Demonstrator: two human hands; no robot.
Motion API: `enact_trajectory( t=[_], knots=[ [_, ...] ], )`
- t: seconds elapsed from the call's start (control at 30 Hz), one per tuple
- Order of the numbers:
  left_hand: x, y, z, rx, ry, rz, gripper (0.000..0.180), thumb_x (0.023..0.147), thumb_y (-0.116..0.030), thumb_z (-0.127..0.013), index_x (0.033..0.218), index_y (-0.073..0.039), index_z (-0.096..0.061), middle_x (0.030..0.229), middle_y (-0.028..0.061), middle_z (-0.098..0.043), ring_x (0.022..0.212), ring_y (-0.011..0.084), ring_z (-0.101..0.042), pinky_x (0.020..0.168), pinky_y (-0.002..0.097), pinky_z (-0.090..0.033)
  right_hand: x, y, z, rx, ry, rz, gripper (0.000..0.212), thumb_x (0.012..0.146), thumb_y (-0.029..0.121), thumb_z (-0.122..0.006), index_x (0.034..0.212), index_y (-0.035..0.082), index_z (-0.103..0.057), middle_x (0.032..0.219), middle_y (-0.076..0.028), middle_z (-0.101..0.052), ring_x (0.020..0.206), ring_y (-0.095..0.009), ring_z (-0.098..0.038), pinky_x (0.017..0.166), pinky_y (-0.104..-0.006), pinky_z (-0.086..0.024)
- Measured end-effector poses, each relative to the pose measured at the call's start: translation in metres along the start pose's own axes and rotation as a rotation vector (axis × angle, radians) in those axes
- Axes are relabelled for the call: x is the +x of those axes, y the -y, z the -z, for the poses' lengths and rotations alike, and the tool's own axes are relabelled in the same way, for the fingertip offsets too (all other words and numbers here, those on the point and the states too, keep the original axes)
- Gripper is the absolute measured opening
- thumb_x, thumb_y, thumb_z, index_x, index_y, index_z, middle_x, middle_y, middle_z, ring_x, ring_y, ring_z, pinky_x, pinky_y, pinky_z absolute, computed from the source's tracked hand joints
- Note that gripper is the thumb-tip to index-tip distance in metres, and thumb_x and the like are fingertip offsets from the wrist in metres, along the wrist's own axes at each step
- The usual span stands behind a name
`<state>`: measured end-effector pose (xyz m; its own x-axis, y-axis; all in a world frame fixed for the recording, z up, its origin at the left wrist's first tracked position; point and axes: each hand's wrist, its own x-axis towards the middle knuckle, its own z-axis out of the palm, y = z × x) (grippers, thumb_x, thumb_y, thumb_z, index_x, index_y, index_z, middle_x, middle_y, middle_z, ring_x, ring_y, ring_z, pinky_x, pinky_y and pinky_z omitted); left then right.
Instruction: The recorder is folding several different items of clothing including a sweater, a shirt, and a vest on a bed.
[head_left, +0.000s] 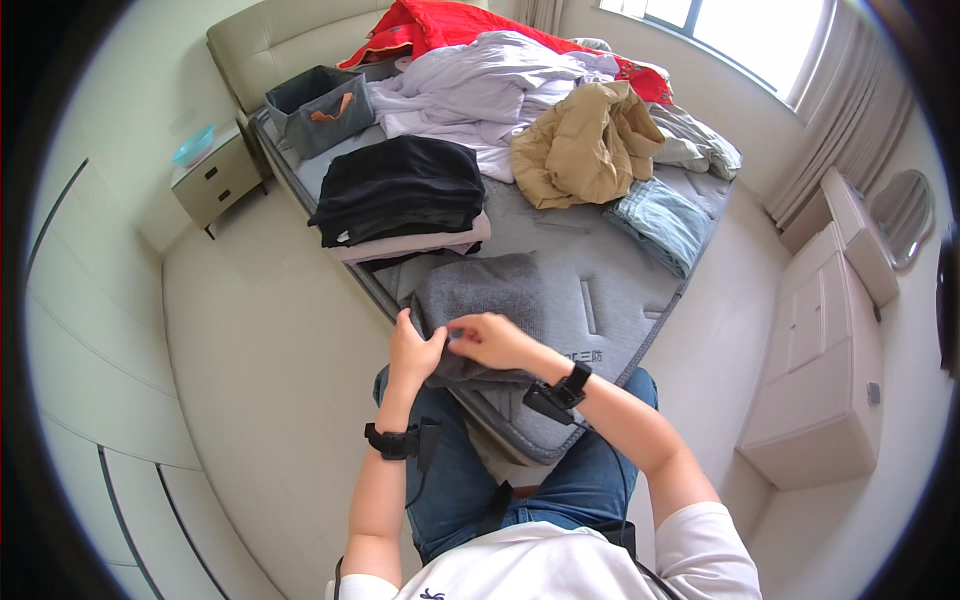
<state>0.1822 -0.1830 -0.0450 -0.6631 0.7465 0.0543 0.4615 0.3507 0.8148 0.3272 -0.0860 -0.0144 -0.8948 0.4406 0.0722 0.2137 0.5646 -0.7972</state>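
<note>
A dark grey knitted garment point(490, 290), folded into a rough rectangle, lies at the near end of the bare grey mattress point(570, 300). At its left near side, my left hand point(412, 352) is closed on the edge, the thumb pointing toward the right hand. Just beside that thumb my right hand point(492, 341) has its fingers curled in a pinch on the same cloth. Its fingertips are small and partly hidden. Beyond the garment sits a stack of folded clothes, with black cloth point(400, 185) over a pale pink piece point(420, 244).
A tan puffer jacket point(580, 150) and folded light-blue jeans point(662, 225) lie on the right. Behind them are a lavender quilt point(470, 85) and red bedding point(450, 25). A grey fabric bin point(318, 112) stands at the far left, near a nightstand point(215, 180).
</note>
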Motion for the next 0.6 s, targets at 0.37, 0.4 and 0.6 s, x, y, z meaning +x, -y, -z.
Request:
enact_trajectory(
  t=[0.37,0.4,0.6],
  knots=[
    [-0.002,0.019,-0.007,-0.096,0.283,0.171,0.091,0.074,-0.037,-0.06,0.139,0.01,-0.016,0.137,0.0347,-0.031,0.127,0.0418,-0.036,0.104,0.0383,-0.033,-0.042,-0.088,0.029,0.288,-0.425,-0.218,0.076,0.078,0.03,-0.07,0.143,0.018,-0.031,0.135,-0.02,-0.044,0.125,-0.03,-0.044,0.102,-0.0352,-0.036],
    [-0.004,0.024,-0.007,-0.215,0.295,0.13,0.091,0.074,-0.037,-0.06,0.14,0.009,-0.016,0.138,0.0331,-0.031,0.128,0.0404,-0.037,0.104,0.0377,-0.033,-0.041,-0.078,0.031,0.293,-0.427,-0.214,0.076,0.078,0.03,-0.07,0.143,0.018,-0.031,0.135,-0.02,-0.044,0.125,-0.03,-0.044,0.102,-0.0352,-0.036],
    [-0.004,-0.005,-0.004,-0.094,0.292,0.022,0.086,0.075,-0.029,-0.06,0.14,0.008,-0.017,0.133,0.0303,-0.041,0.124,0.0362,-0.043,0.103,0.0356,-0.033,-0.045,-0.07,0.039,0.511,-0.366,-0.217,0.074,0.076,0.014,-0.069,0.141,0.023,-0.035,0.138,-0.014,-0.043,0.127,-0.025,-0.04,0.103,-0.0323,-0.034]
  ],
)
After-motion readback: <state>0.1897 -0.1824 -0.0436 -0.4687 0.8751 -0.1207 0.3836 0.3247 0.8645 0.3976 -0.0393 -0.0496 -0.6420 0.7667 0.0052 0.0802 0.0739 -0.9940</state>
